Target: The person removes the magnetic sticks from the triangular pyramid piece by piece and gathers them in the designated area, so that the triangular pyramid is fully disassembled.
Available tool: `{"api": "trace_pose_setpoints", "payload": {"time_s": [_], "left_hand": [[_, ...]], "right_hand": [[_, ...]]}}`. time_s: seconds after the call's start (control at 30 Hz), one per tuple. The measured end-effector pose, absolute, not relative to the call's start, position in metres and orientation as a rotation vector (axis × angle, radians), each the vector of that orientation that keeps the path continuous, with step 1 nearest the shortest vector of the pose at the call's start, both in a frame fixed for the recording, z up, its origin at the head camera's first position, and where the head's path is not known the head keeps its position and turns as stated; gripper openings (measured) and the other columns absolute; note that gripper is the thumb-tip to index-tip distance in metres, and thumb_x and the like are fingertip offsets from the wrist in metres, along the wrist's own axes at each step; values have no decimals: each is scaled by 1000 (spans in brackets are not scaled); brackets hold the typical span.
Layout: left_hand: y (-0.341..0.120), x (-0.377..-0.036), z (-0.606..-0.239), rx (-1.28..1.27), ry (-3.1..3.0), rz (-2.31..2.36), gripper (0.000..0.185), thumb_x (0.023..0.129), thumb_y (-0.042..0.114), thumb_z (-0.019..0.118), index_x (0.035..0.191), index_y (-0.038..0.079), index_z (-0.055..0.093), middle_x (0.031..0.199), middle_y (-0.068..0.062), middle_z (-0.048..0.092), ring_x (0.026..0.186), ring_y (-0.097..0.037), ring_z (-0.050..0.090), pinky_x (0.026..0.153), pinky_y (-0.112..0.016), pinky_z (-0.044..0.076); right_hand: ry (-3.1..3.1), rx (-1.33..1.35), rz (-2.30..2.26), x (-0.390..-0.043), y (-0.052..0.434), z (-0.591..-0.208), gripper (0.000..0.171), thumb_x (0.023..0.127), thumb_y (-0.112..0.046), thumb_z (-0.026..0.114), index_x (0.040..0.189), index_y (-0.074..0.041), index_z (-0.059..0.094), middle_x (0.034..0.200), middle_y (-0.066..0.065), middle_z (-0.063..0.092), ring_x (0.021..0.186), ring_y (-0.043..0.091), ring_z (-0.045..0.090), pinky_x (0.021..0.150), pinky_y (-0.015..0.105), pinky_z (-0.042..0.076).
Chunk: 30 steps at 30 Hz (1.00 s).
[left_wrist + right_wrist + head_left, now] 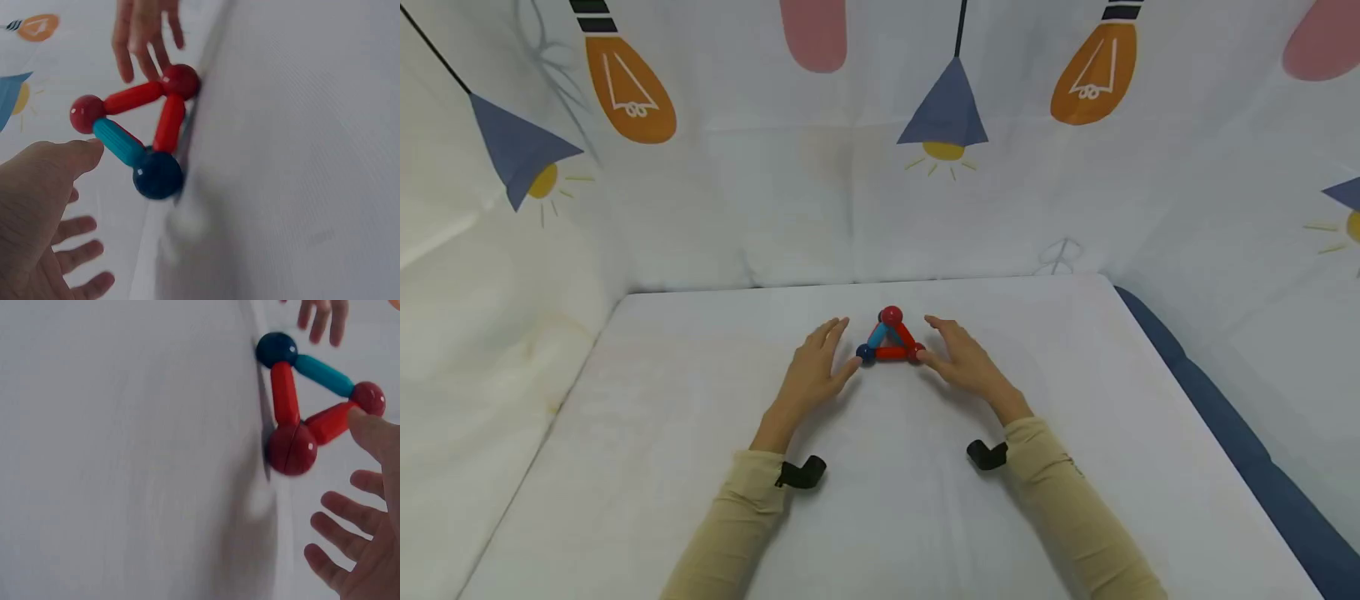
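1. Left hand [815,367] lies flat on the white table [647,433], fingers straight and spread wide, gripping nothing. It sits at 9 o'clock of the triangle [890,337].
2. Right hand [962,358] mirrors it at 3 o'clock, fingers loose and spread, also gripping nothing.
3. Triangle stands upright at table centre, toward the 12 o'clock edge. It's built of three rods and three balls: red ball [891,315] at the apex, dark blue ball [865,352] at the base's 9 o'clock corner, dark red ball [914,353] at the 3 o'clock corner.
4. Rods: teal rod [119,141] runs from the blue ball up to the apex; two red rods make the base and the other side.
5. Left thumb [78,156] is just beside the teal rod, maybe touching; can't tell for sure.
6. Right thumb [372,428] touches or nearly touches the red rod [329,422] near the apex ball.
7. Both forearms wear tan sleeves [1075,508] with black wrist straps [801,472].
8. Printed cloth backdrop [850,167] with lamps and bulbs hangs at 12 o'clock.
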State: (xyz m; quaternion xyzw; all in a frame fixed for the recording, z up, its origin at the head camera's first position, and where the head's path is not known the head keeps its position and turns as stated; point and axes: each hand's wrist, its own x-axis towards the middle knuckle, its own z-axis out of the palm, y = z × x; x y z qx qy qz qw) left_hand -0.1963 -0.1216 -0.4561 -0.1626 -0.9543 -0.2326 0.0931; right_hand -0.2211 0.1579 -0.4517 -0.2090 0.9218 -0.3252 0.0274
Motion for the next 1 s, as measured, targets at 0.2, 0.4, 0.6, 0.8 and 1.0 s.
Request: {"api": "trace_pose_setpoints", "payload": {"time_s": [0.2, 0.4, 0.6, 0.8, 1.0], "left_hand": [[-91, -210, -453, -581, -2694, -1117, 62, 94, 30, 56, 148, 14, 30, 149, -10, 37, 138, -27, 35, 109, -47, 35], [-70, -210, -454, -594, -2555, -1303, 57, 95, 26, 57, 146, 19, 34, 141, -12, 46, 125, -28, 51, 99, -47, 45], [-57, -201, -461, -408, -2479, -1341, 46, 94, 28, 57, 139, 24, 46, 125, -12, 51, 112, -26, 57, 92, -46, 50], [-51, -198, -466, -329, -2384, -1429, 40, 94, 26, 56, 133, 24, 50, 124, -8, 51, 112, -22, 57, 93, -42, 50], [-60, -196, -472, -146, -2285, -1532, 42, 95, 26, 55, 136, 22, 46, 124, -4, 53, 104, -19, 56, 83, -35, 51]], "right_hand": [[2827, -634, -1341, -223, 129, -461, 52, 93, -28, 60, 139, -11, 42, 132, 12, 52, 123, 27, 49, 103, 47, 41], [2831, -563, -1578, -222, 104, -465, 36, 94, -21, 59, 127, -8, 52, 114, 10, 63, 106, 22, 59, 87, 39, 51], [2834, -593, -1675, -216, 97, -474, 28, 91, -18, 62, 118, -10, 60, 111, 6, 66, 98, 18, 61, 79, 33, 51], [2799, -553, -1845, -214, 93, -487, 27, 91, -24, 61, 117, -14, 60, 112, 3, 66, 99, 15, 59, 83, 31, 49], [2697, -400, -2057, -206, 90, -481, 30, 92, -14, 60, 120, -6, 57, 112, 11, 63, 105, 23, 58, 89, 35, 49]]}}
